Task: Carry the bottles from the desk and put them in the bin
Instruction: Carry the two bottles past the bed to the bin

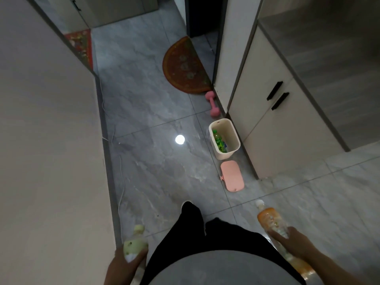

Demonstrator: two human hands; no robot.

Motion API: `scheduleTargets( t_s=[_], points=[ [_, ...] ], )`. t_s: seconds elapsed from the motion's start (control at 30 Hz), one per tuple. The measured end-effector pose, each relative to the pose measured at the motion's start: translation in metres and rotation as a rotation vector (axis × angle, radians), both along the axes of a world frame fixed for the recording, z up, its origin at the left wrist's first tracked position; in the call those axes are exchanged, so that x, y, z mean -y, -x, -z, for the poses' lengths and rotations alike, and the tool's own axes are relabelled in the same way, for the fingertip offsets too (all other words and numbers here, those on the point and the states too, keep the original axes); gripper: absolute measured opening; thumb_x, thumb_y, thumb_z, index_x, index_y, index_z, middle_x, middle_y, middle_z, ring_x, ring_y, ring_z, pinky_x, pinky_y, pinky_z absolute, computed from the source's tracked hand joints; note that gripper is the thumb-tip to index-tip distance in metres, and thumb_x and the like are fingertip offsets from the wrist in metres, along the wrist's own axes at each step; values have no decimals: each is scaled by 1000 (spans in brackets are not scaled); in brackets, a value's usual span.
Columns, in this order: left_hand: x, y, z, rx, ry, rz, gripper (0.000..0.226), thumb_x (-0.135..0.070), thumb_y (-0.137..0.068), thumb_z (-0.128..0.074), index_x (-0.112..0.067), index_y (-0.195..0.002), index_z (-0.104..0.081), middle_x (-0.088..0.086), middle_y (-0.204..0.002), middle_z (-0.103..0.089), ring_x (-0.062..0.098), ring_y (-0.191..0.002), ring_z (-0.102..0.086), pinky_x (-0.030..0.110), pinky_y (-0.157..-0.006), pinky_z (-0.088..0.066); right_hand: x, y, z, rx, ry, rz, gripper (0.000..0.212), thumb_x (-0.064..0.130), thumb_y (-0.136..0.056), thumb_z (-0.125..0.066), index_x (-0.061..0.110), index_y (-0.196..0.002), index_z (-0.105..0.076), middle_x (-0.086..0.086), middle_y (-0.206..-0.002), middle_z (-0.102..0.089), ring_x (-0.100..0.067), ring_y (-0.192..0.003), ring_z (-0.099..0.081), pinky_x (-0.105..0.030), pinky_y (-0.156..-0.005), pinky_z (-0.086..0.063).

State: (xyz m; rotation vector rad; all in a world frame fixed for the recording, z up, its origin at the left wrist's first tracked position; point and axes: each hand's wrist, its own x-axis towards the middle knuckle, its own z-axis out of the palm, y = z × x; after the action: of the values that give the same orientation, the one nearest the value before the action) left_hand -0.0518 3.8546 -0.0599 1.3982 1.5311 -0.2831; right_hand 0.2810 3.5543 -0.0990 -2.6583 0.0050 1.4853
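The person wears a plain light-grey top (195, 270) stretched smooth over the belly, and loose black trousers (205, 233) below it — both forearms are bare, the left hand (126, 262) and right hand (294, 241) ungloved.

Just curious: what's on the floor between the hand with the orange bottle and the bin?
In the head view, a pink lid lies flat on the tiles between the right hand and the bin.

No legible text on any bottle label.
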Motion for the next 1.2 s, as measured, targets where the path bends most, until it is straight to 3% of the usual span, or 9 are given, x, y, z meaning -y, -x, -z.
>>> scheduleTargets(
  t_s=[0.07,0.23,0.43,0.53,0.73,0.97,1.03,1.1,1.2],
  points=[
    [-25,-16,-4,12,17,35,55,-29,-71,-79,-12,-121,-61,15,-127,-62,26,-111,-60,30,-92,-42,-14,3,0,-11,9,39,67,60,-78,-61,3,-112,-53,-16,-99,-66,-30,-88,-63,-31,-71,-41],
    [-81,-47,5,-62,-27,127,37,-39,-71,-77,-23,-101,-63,7,-99,-68,29,-99,-62,26,-75,-45,-39,2,-1,-52,21,93,67,58,-81,-57,4,-119,-48,-15,-105,-64,-29,-88,-63,-30,-76,-45],
    [-135,-94,10,-65,-19,211,25,-29,-70,-80,-29,-87,-60,1,-88,-63,25,-94,-61,29,-78,-41,-81,-28,4,-55,17,162,65,56,-81,-59,5,-121,-48,-14,-102,-65,-28,-88,-64,-30,-75,-46],
    [-158,-114,12,-40,-9,214,21,-18,-71,-80,-26,-82,-64,-6,-77,-70,23,-92,-61,12,-69,-47,-114,-59,5,-51,-8,169,67,57,-82,-57,4,-121,-48,-15,-105,-63,-30,-91,-62,-30,-76,-43],
    [-207,-138,16,-90,10,203,56,-23,-71,-80,-10,-122,-61,16,-119,-65,23,-108,-61,31,-92,-43,-185,-115,-2,0,-101,141,70,61,-80,-56,6,-123,-46,-17,-115,-62,-32,-99,-61,-38,-87,-48],
    [-286,-183,18,-205,81,168,59,-31,-71,-80,-10,-122,-60,21,-121,-62,30,-106,-60,32,-92,-42,-236,-128,-9,-37,-93,200,67,61,-81,-54,10,-124,-45,-9,-111,-62,-21,-85,-60,-29,-74,-46],
    [-315,-205,22,-168,116,212,50,-25,-77,-75,-9,-122,-60,16,-119,-65,26,-107,-61,23,-89,-44,-244,-123,-9,-16,-87,254,62,58,-81,-56,11,-121,-48,0,-92,-61,-12,-71,-59,-23,-60,-43],
    [-346,-223,23,-90,110,364,39,-16,-77,-75,-15,-115,-65,0,-97,-72,20,-93,-64,9,-73,-47,-256,-115,-10,-9,-50,298,62,57,-81,-56,9,-120,-49,2,-85,-61,-11,-68,-59,-22,-57,-43],
    [-397,-254,22,-120,105,520,34,-34,-73,-77,-25,-100,-60,-2,-91,-66,25,-95,-63,28,-76,-44,-276,-97,-6,-58,10,388,69,59,-80,-57,7,-124,-45,-10,-102,-64,-22,-81,-61,-29,-71,-47]
  ],
)
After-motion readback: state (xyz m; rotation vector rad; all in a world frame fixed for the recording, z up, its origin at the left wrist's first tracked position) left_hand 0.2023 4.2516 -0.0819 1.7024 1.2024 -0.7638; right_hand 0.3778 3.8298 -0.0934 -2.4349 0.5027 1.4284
